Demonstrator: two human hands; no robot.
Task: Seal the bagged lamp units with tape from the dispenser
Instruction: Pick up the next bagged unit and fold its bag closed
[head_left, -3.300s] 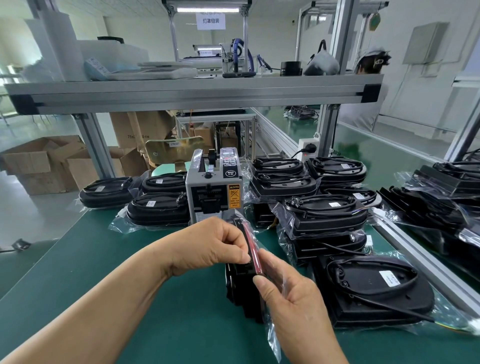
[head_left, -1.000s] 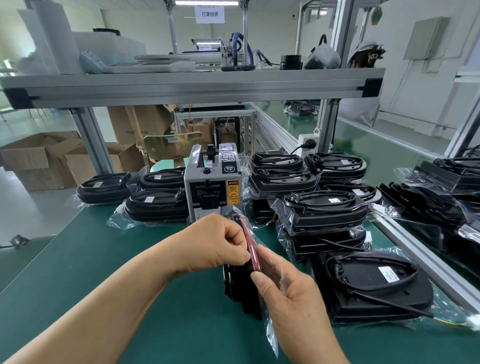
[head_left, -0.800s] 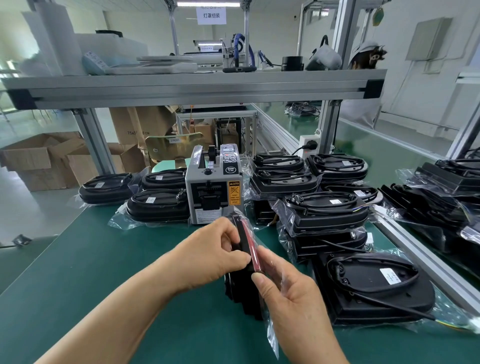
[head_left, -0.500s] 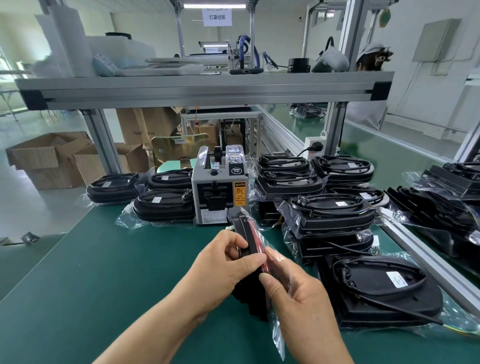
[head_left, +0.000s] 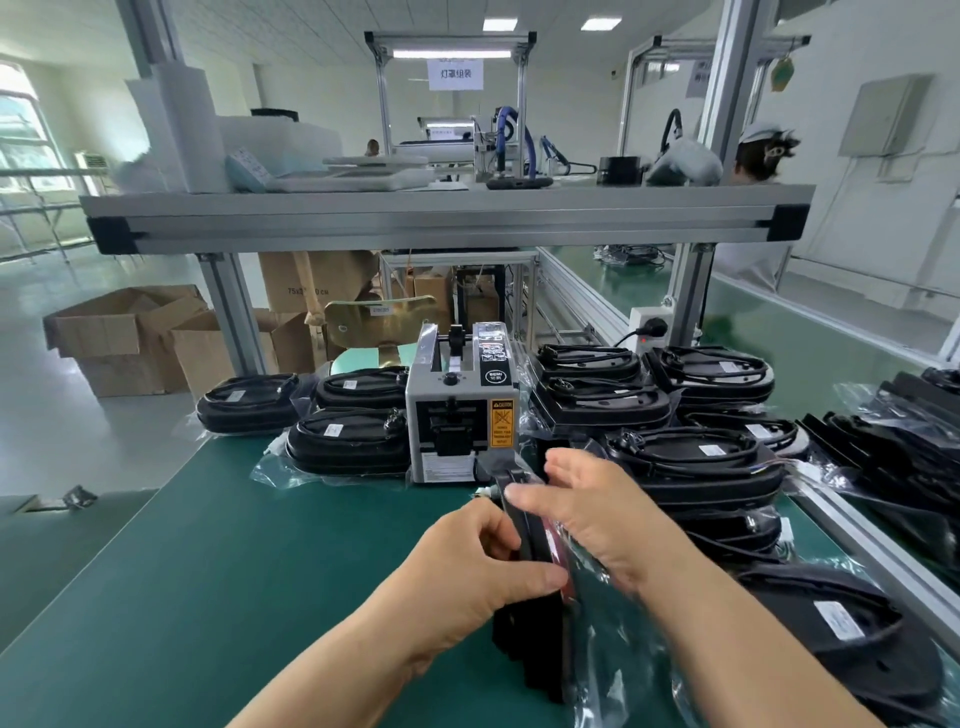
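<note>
A black lamp unit in a clear plastic bag (head_left: 540, 644) stands on edge on the green table (head_left: 218, 582), just in front of the grey tape dispenser (head_left: 462, 415). My left hand (head_left: 467, 577) grips the unit's upper left side, thumb across its top edge. My right hand (head_left: 587, 514) lies over the top of the bag with its fingers stretched out towards the dispenser's outlet. Whether any tape is on my fingers I cannot make out.
Bagged lamp units are stacked left (head_left: 348, 441) and right (head_left: 691, 457) of the dispenser, and one lies flat at the near right (head_left: 831, 639). An aluminium shelf (head_left: 447, 213) runs overhead. Cardboard boxes (head_left: 130, 338) sit on the floor beyond. A person (head_left: 763, 156) stands far right.
My right hand let go of the bag's edge, opened, and moved forward over the unit towards the dispenser. My left hand keeps its hold. The camera tilted up.
</note>
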